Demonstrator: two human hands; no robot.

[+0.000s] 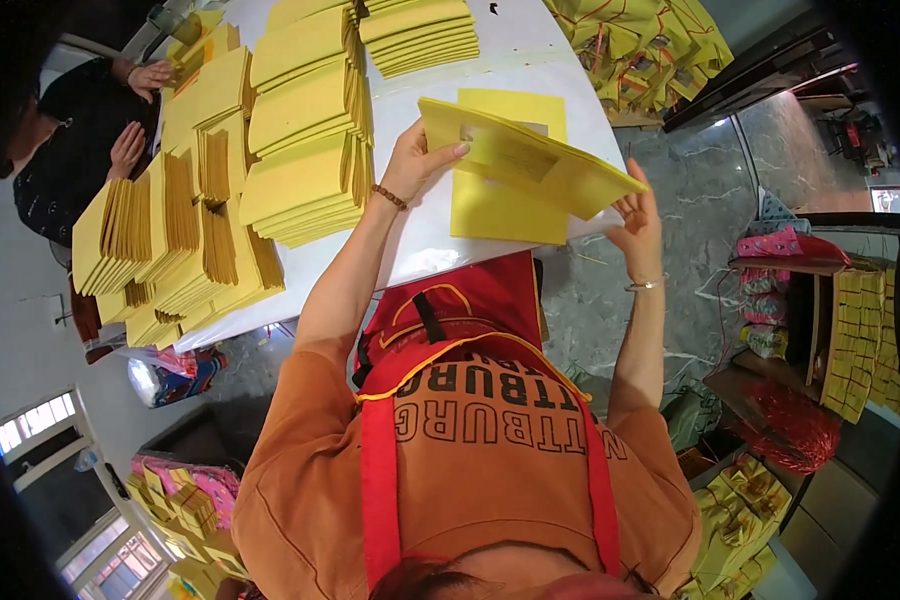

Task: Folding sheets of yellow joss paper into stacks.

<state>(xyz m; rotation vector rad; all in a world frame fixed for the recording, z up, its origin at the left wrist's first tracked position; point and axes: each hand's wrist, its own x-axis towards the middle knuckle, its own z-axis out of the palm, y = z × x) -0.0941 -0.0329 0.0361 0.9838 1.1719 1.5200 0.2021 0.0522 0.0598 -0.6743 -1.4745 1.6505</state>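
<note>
A flat sheaf of yellow paper (580, 178) is raised at a tilt above the table, with a greyish printed patch on its face. My left hand (425, 155) grips its left end, thumb on the near face and fingers behind. At the other end, my right hand (638, 225) curls its fingers around the right corner. Beneath it, another yellow paper piece (495, 215) lies flat at the table's near edge, partly covered by the raised sheaf. Left of my left hand stand tall stacks of folded yellow paper (295, 185).
The white table (420, 250) ends close to my body. More yellow stacks (420, 35) sit farther back. Across at the left, a co-worker's hands (130, 150) are beside the stacks. Yellow bundles with red ties (640, 50) are heaped beyond the right edge. Shelves with yellow packs (855, 335) stand right.
</note>
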